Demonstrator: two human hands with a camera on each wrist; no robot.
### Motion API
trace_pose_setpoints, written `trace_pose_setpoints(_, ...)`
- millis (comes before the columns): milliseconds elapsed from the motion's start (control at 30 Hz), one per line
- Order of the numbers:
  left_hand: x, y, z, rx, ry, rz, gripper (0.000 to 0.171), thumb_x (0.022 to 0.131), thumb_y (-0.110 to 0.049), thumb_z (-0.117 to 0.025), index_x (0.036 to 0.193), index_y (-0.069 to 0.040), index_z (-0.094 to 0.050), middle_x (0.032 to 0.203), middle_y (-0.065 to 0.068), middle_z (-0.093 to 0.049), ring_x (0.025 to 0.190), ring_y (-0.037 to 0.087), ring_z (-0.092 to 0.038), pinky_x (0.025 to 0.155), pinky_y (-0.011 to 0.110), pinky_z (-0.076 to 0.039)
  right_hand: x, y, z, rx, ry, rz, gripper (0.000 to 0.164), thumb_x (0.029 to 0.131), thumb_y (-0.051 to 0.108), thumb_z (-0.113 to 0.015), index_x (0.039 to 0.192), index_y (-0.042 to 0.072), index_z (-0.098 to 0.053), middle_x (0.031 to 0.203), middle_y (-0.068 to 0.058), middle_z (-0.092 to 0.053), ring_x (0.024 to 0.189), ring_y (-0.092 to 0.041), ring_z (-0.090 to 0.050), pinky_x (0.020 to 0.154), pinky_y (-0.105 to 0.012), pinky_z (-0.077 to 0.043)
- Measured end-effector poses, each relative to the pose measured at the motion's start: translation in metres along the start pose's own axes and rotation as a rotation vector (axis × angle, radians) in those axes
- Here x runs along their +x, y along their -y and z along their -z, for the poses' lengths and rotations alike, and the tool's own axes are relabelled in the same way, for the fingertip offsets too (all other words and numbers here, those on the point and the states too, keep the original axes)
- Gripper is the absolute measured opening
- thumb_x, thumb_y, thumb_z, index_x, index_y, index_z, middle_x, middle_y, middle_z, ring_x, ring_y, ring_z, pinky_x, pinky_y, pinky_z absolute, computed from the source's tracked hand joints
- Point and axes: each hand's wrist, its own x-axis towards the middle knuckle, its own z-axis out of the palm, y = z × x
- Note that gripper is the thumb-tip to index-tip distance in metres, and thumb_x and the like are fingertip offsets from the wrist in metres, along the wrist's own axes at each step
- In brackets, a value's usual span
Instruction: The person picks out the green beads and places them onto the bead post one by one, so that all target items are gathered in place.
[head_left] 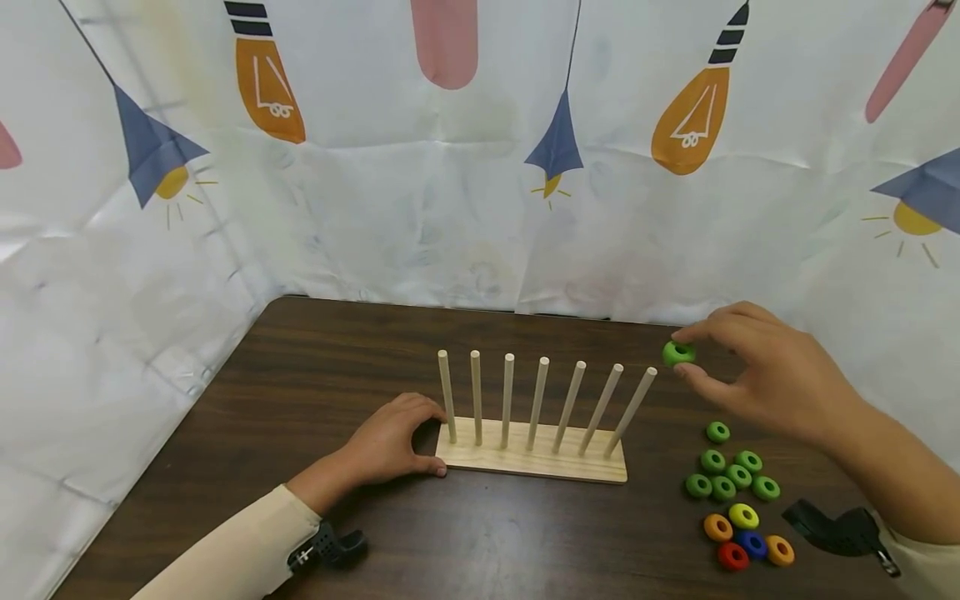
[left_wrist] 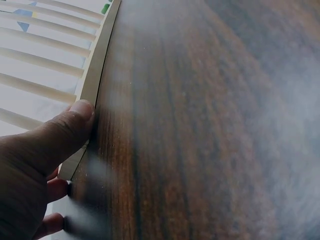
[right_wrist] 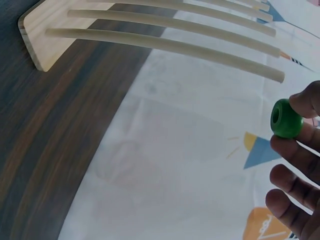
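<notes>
A wooden peg rack (head_left: 525, 450) stands on the table, with several upright pegs in a row on its flat base. My left hand (head_left: 390, 442) grips the left end of the base. In the left wrist view its thumb (left_wrist: 80, 110) lies on the front edge, while the other fingers are partly hidden behind. Up to the right of the rightmost peg, my right hand (head_left: 772, 375) pinches a green ring bead (head_left: 678, 353) between thumb and fingers. Seen from the right wrist, the green bead (right_wrist: 286, 119) is apart from the peg tips, its hole facing left.
Right of the rack lie several green beads (head_left: 738, 477). Nearer the front are a yellow bead (head_left: 744, 516), a blue bead (head_left: 752, 545), a red bead (head_left: 732, 557) and two orange beads (head_left: 717, 527). A patterned white cloth (head_left: 420, 208) hangs behind the dark wooden table (head_left: 315, 350).
</notes>
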Motion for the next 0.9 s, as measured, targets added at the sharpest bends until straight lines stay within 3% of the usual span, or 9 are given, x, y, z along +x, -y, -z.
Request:
trace_pose_setpoints(300, 0.001, -0.001, 0.000, 0.020, -0.004, 0.000, 0.066, 0.072, -0.053, -0.090, 0.122, -0.017, -0.068, 0.125, 0.000, -0.064, 0.127, 0.028, -0.054, 0.103, 0.052, -0.045, 0.013, 0.007, 0.000, 0.038, 0.028, 0.000, 0.043, 0.072, 0.014, -0.088, 0.112, 0.019, -0.075, 0.106, 0.007, -0.069, 0.102, -0.014, -0.060, 0.067, -0.037, -0.053)
trace_pose_setpoints(533, 0.002, 0.000, 0.002, 0.029, 0.018, 0.002, 0.066, 0.072, -0.054, -0.090, 0.123, -0.018, -0.067, 0.125, -0.003, -0.064, 0.128, 0.026, -0.053, 0.104, 0.051, -0.044, 0.023, 0.013, -0.004, 0.077, 0.008, 0.029, 0.042, 0.072, 0.013, -0.087, 0.111, 0.021, -0.076, 0.103, 0.010, -0.069, 0.099, -0.012, -0.060, 0.070, -0.027, -0.048)
trace_pose_setpoints(733, 0.002, 0.001, 0.002, 0.036, 0.013, -0.017, 0.065, 0.073, -0.055, -0.089, 0.122, -0.019, -0.067, 0.123, -0.004, -0.064, 0.127, 0.025, -0.053, 0.103, 0.051, -0.045, 0.032, 0.018, -0.007, 0.091, 0.033, 0.047, 0.040, 0.074, 0.014, -0.086, 0.112, 0.020, -0.075, 0.104, 0.009, -0.069, 0.100, -0.015, -0.061, 0.068, -0.038, -0.052)
trace_pose_setpoints(900, 0.002, 0.000, 0.002, 0.031, 0.013, -0.019, 0.064, 0.073, -0.054, -0.090, 0.121, -0.019, -0.067, 0.122, -0.004, -0.064, 0.126, 0.025, -0.053, 0.103, 0.051, -0.045, 0.038, 0.022, -0.008, 0.102, 0.049, 0.050, 0.038, 0.077, 0.016, -0.085, 0.113, 0.019, -0.075, 0.104, 0.011, -0.069, 0.102, -0.014, -0.061, 0.073, -0.039, -0.052)
